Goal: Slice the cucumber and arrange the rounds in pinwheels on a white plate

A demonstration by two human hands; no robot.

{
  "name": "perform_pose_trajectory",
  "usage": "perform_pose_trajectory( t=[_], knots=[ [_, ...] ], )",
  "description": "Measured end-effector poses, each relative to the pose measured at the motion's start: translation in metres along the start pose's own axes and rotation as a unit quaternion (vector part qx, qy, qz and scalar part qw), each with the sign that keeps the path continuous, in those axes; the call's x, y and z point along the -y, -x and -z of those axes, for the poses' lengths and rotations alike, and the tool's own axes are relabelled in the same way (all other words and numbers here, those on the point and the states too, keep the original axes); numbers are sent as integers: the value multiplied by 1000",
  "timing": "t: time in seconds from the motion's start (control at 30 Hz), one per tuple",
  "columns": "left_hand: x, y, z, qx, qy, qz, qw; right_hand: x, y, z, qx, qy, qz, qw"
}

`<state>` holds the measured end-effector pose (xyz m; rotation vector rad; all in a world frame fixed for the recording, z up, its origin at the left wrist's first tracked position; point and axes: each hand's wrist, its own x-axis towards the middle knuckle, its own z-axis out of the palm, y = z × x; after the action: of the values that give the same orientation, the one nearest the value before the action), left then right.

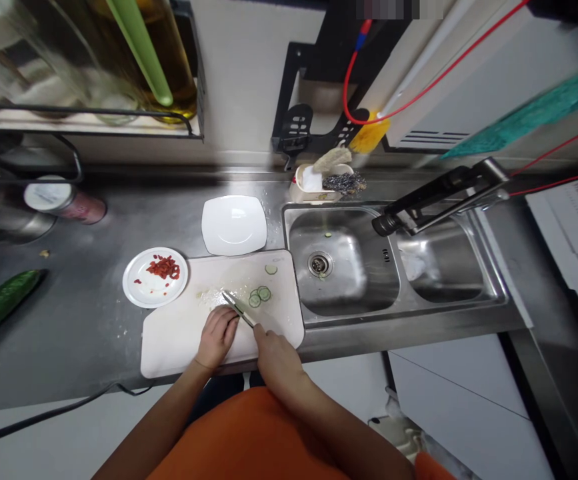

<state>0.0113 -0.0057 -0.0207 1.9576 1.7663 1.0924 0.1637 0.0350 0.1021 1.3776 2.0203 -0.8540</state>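
My right hand (277,357) is wrapped round the handle of a kitchen knife (239,308), whose blade points up and left over the white cutting board (173,343). Close against the blade, my left hand (217,331) presses down on the board with its fingers curled; whatever is under them is hidden. Several thin cucumber slices (259,296) lie just right of the knife tip, and a cut cucumber piece (271,269) lies farther back. Wet bits are scattered on the board left of the blade.
A round plate (133,293) with chopped red pieces (165,267) overlaps the board's left corner. Behind the board sits a square white plate (234,227). A whole cucumber (3,307) lies far left. To the right are a steel sink (349,300) and a black faucet (419,200).
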Motion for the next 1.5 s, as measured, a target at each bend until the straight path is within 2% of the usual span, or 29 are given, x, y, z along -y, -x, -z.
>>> perform_pose_trajectory(
  t=[0.43, 0.63, 0.93, 1.13, 1.5],
  knots=[
    [3, 3, -2, 10, 4, 7, 1000, 5, -23, -11, -29, -5, 11, 1000],
    [4, 3, -2, 13, 2, 4, 1000, -1, -26, -16, -36, -19, 25, 999],
    [4, 5, -2, -4, -4, -3, 1000, -13, -2, -10, -44, -13, -2, 999],
    [4, 4, -2, -6, -3, 5, 1000, -9, 19, -4, -6, -9, -19, 1000],
    [6, 7, -3, -9, -13, -6, 1000, -8, 23, -4, 9, -22, -25, 999]
  ],
)
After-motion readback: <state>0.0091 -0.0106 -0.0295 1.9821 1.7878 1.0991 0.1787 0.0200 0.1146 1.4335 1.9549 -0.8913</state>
